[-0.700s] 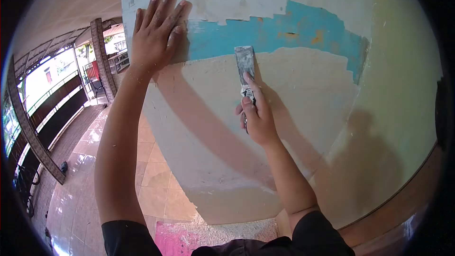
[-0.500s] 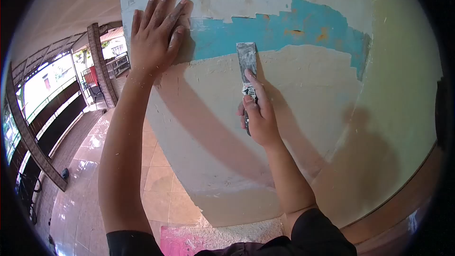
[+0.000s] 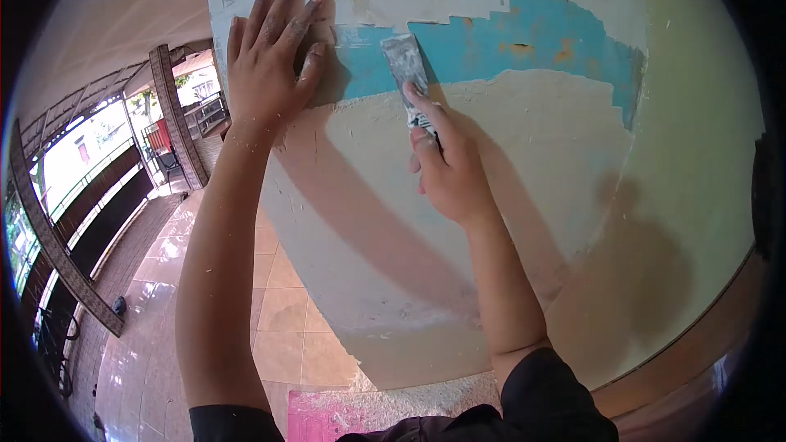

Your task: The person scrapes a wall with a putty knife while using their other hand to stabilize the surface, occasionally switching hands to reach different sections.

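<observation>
My left hand (image 3: 268, 69) lies flat with its fingers spread on the upper left of a wall panel (image 3: 385, 196), holding nothing. In my right hand (image 3: 446, 160) is a putty knife (image 3: 403, 65) smeared with whitish residue, its blade pointing up. The tip of the blade lies over a blue strip (image 3: 540, 41) that runs across the panel, near the strip's ragged upper edge. Pale coating surrounds the blue above and below. Whether the blade touches the surface cannot be told.
Pale scrapings (image 3: 426, 397) lie below the panel, beside a pink sheet (image 3: 315, 417). Tiled floor (image 3: 282, 311) shows at the lower left. A pillar (image 3: 176, 115) and a dark fence (image 3: 98, 188) stand farther left.
The putty knife and my right hand have moved up, with the blade shifting left and tilting to the left. My left hand stays in its place on the panel.
</observation>
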The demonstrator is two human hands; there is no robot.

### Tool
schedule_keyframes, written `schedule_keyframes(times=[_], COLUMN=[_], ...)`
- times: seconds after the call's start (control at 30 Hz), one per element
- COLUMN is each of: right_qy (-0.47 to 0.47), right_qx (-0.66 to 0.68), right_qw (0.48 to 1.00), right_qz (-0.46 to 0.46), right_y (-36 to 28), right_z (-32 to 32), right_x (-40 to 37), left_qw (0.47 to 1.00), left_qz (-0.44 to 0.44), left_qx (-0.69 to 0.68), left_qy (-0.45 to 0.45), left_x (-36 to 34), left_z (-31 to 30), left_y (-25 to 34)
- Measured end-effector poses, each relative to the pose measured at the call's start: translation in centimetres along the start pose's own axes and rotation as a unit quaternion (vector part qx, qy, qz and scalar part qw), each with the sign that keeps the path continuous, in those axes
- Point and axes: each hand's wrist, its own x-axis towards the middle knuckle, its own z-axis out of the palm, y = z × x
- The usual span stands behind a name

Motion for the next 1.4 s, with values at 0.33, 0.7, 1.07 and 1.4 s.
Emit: schedule_keyframes(times=[0.33, 0.7, 1.07, 1.4], right_qy=[0.029, 0.058, 0.039, 0.016], right_qx=[0.005, 0.010, 0.028, 0.040], right_qw=[1.000, 0.998, 0.999, 0.999], right_qz=[-0.003, -0.023, 0.019, 0.032], right_y=[-0.5, -0.1, -0.1, -0.8], right_z=[1.5, 2.6, 3.1, 3.6], right_x=[0.3, 0.2, -0.3, 0.2], left_qw=[1.000, 0.997, 0.995, 0.994], left_qz=[-0.008, -0.047, -0.082, -0.087], left_qx=[0.014, -0.009, -0.006, -0.005], left_qy=[0.011, 0.062, 0.063, 0.064], left_x=[-0.1, -0.4, -0.7, -0.7], left_z=[0.1, 1.1, 1.3, 1.5], left_y=[-0.1, -0.8, -0.8, -1.0])
